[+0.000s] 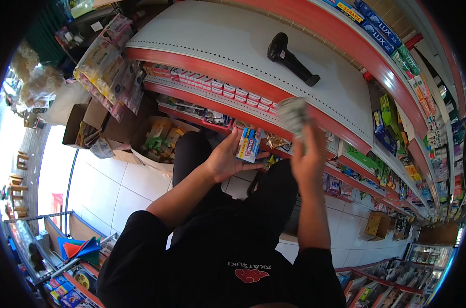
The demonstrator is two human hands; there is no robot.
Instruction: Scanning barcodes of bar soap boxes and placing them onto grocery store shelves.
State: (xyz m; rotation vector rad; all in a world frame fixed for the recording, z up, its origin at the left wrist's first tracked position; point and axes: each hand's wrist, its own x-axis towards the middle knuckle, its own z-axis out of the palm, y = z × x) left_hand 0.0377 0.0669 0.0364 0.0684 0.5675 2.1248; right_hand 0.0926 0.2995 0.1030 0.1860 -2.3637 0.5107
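Note:
My left hand (224, 156) holds a blue and white Nuvo soap box (249, 145) with a yellow strip, in front of the lower shelves. To its right, my right hand (309, 156) is raised at the red shelf edge and grips a blurred greenish cloth or packet (293, 115); which of the two cannot be told. A black handheld barcode scanner (292, 59) lies on the white perforated shelf top (202, 29) beyond my hands. Below that top, a row of small red and white boxes (225, 90) lines the shelf.
An open cardboard box (159, 144) with orange and green packs stands on the tiled floor at the left, beside hanging plastic packs (106, 71). Soap packs (379, 32) fill the upper right shelf. Another carton (377, 225) is on the floor at right. Shelving stands at both lower corners.

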